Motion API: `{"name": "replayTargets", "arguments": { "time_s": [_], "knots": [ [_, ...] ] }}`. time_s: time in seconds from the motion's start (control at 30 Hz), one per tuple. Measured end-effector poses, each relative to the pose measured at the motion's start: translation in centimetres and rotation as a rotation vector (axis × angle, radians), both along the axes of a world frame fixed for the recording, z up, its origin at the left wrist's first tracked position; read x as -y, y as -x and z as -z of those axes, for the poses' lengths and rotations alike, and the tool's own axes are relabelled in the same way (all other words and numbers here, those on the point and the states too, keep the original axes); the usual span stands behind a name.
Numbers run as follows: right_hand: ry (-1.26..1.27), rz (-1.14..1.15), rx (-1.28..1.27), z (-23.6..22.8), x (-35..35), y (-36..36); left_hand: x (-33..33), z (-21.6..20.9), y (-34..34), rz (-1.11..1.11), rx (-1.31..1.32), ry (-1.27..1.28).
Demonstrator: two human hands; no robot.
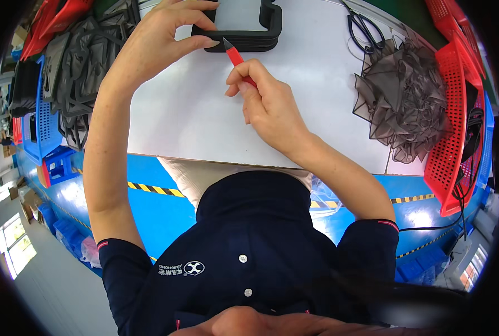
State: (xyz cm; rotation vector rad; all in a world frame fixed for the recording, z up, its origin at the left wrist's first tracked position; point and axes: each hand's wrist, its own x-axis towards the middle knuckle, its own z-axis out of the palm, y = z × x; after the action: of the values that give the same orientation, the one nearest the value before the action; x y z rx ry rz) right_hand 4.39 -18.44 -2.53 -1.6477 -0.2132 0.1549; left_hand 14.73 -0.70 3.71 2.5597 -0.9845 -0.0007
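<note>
A stack of black rectangular frames (244, 42) lies at the far edge of the white table, partly cut off by the top of the view. My left hand (168, 33) grips its left near corner, thumb against the near side and fingers over the top. In my right hand (269, 103) is a craft knife with a red handle (235, 56), pinched between thumb and fingers. Its pointed blade is at the near edge of the frames, close to my left thumb; whether it touches them I cannot tell.
Right of the table's middle lies a heap of dark mesh fabric (400, 101), with black-handled scissors (367, 36) beyond it. A red basket (448, 129) stands at the right edge. On the left are piled dark frames (84, 67) and a blue basket (47, 120).
</note>
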Motion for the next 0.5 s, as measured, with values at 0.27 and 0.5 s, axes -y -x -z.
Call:
{"name": "replayTargets", "arguments": {
  "time_s": [0.27, 0.5],
  "knots": [
    [-0.050, -0.026, -0.086, -0.47, -0.09, -0.34, -0.32, 0.26, -0.03, -0.008, 0.008, 0.001],
    [-0.012, -0.011, -0.023, -0.02, -0.31, -0.23, -0.43, 0.28, -0.06, -0.013, 0.023, 0.001]
  ]
}}
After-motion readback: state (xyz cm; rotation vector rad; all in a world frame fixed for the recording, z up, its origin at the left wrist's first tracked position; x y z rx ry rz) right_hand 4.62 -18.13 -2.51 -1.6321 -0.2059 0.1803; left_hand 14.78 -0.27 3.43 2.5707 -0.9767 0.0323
